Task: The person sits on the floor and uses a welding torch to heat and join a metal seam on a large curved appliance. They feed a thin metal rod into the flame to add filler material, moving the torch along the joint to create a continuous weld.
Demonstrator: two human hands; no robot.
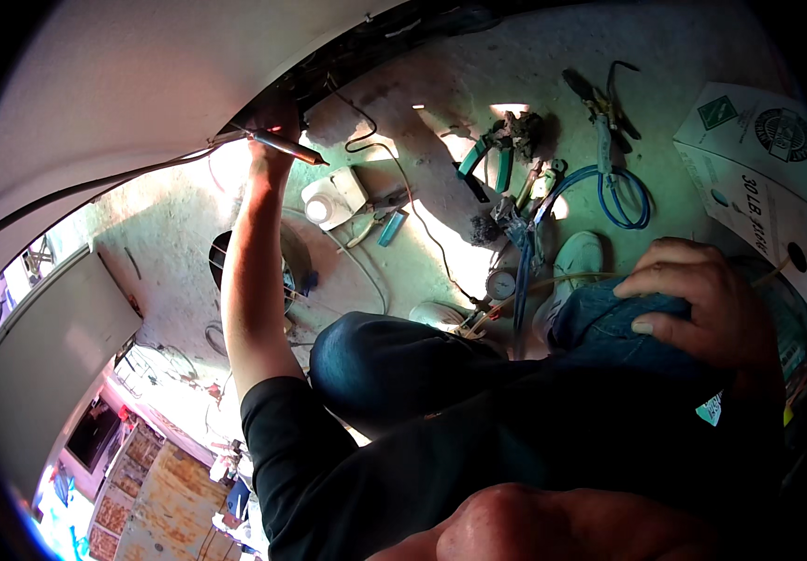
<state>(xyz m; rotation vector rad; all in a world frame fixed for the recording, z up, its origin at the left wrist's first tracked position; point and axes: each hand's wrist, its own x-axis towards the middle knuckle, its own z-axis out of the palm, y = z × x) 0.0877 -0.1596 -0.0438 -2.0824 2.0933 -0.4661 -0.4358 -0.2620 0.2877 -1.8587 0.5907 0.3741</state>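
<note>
My left arm reaches up to the lower edge of a large pale appliance panel (170, 75). My left hand (274, 126) is in the dark opening there, its fingers hidden by shadow. Across its wrist lies a slim copper-coloured tube with a tapered tip (293, 148), like a filter drier; whether the fingers grip anything does not show. Thin dark tubing (95, 194) runs left along the panel edge. Over my bent right knee, in blue jeans (599, 304), my right hand (693, 294) rests with fingers apart and nothing in it.
Green-handled pliers (504, 170), a coiled blue hose (644, 217), a round pressure gauge (500, 283) and a white container (333, 200) are on the concrete floor. A white cardboard box (702, 140) stands at right. A thin dark cable (427, 229) crosses the floor.
</note>
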